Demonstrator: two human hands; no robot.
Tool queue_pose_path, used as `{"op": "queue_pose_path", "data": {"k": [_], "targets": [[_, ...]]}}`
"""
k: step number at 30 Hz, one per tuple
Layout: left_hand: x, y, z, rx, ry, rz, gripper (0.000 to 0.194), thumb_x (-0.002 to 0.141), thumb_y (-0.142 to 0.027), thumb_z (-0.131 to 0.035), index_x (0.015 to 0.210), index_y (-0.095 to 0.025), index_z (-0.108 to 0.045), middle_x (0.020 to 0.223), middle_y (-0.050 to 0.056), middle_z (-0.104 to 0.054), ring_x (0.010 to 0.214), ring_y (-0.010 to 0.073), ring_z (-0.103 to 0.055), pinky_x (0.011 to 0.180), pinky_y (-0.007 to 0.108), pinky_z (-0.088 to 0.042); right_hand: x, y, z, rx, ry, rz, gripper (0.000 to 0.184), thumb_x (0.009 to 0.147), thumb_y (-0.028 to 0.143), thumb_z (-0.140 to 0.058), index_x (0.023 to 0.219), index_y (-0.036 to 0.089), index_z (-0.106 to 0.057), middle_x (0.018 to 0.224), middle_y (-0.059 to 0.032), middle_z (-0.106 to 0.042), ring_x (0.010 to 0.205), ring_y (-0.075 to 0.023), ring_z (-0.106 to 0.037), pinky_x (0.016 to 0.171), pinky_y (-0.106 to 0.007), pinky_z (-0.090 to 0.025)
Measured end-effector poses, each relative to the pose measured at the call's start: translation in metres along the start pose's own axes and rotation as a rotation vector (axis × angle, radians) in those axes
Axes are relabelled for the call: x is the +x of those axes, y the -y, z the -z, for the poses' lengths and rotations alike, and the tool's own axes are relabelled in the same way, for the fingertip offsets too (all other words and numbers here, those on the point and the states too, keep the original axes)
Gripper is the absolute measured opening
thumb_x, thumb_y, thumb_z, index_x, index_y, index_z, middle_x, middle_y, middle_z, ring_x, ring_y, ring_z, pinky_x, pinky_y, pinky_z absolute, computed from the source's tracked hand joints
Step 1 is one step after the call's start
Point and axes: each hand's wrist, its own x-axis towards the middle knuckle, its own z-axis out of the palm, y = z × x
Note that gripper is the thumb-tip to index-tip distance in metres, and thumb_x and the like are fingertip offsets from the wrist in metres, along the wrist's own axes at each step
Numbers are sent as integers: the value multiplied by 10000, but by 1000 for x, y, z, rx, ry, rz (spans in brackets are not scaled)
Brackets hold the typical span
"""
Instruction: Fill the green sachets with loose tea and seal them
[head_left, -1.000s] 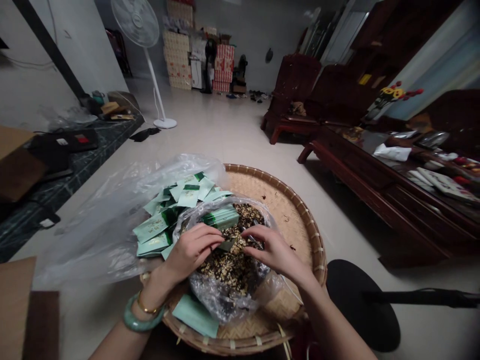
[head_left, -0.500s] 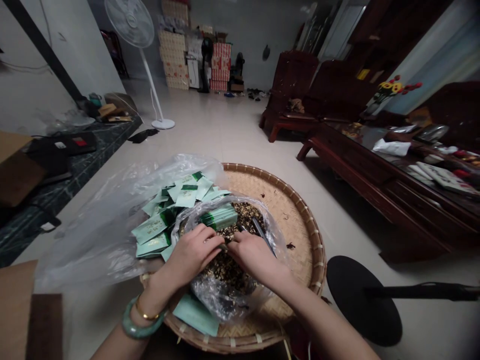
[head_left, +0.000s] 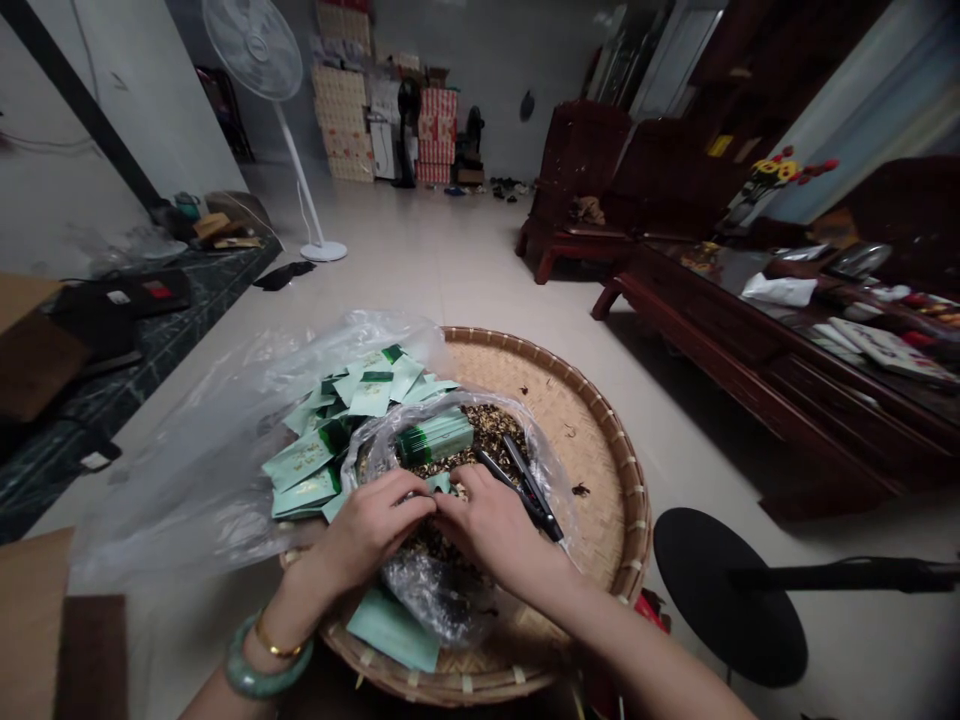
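My left hand [head_left: 375, 522] and my right hand [head_left: 491, 520] meet over a clear plastic bag of dark and pale dried flakes [head_left: 493, 428]. Between their closed fingertips is a small green packet [head_left: 440, 482], mostly covered by the fingers. Just beyond it, a neat stack of green packets [head_left: 442, 436] rests on the flakes. A black hair straightener [head_left: 531, 485] lies half open beside my right hand, its cord trailing off. Left of the bag is a loose heap of green packets [head_left: 304, 455]. One flat green packet [head_left: 394, 630] lies at the near edge.
A round woven bamboo tray [head_left: 634, 480] carries all this, with a large clear plastic sheet [head_left: 187, 500] spilling over its left side. A black round stand base [head_left: 727, 595] is at the right. Farther off stand a white fan [head_left: 289, 150] and a dark wooden table [head_left: 712, 350].
My right hand has moved left to join the left hand, and its fingers have closed on the packet. The hair straightener now shows more fully. The view has shifted slightly.
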Motion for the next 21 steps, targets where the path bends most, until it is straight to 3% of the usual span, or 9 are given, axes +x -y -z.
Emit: {"op": "queue_pose_path", "data": {"k": [2,6,11,16,21], "targets": [[2,5,-3,-72,-60,44,199,911,-143,-478,1064,-179,-600,966,81,-655,889,180,-614,766,329,-531,5,-5,-5,50,-43,-39,175,920,273,-535,910,218,-701,943,-84,-566,872,-205,-496,675,-282,-417],[6,17,-12,-158,-81,282,566,813,-227,-646,1334,-193,-429,1155,108,-653,1059,230,-613,911,429,-505,8,-21,-13,273,-193,-75,168,901,228,-552,895,230,-721,973,-81,-566,930,-213,-491,765,-320,-451],[18,20,-24,-234,41,401,274,767,-96,-617,1026,-170,-666,1006,77,-736,901,220,-691,810,352,-553,5,-28,-11,476,-246,-74,162,870,188,-590,928,261,-722,1104,-74,-589,1129,-238,-459,979,-455,-391],[23,15,-33,-166,-10,306,354,743,-25,-586,1059,-164,-663,1024,84,-740,918,218,-702,829,338,-560,5,-26,-4,542,-228,-181,155,851,297,-629,768,217,-731,1121,-81,-615,1211,-258,-406,1036,-468,-339],[19,13,-37,-18,-30,224,401,739,-26,-583,1114,-160,-632,1050,104,-731,921,236,-701,801,373,-574,7,-26,-5,584,-353,-248,132,841,260,-637,773,230,-747,1021,-71,-668,1137,-245,-467,1013,-461,-356]]}}
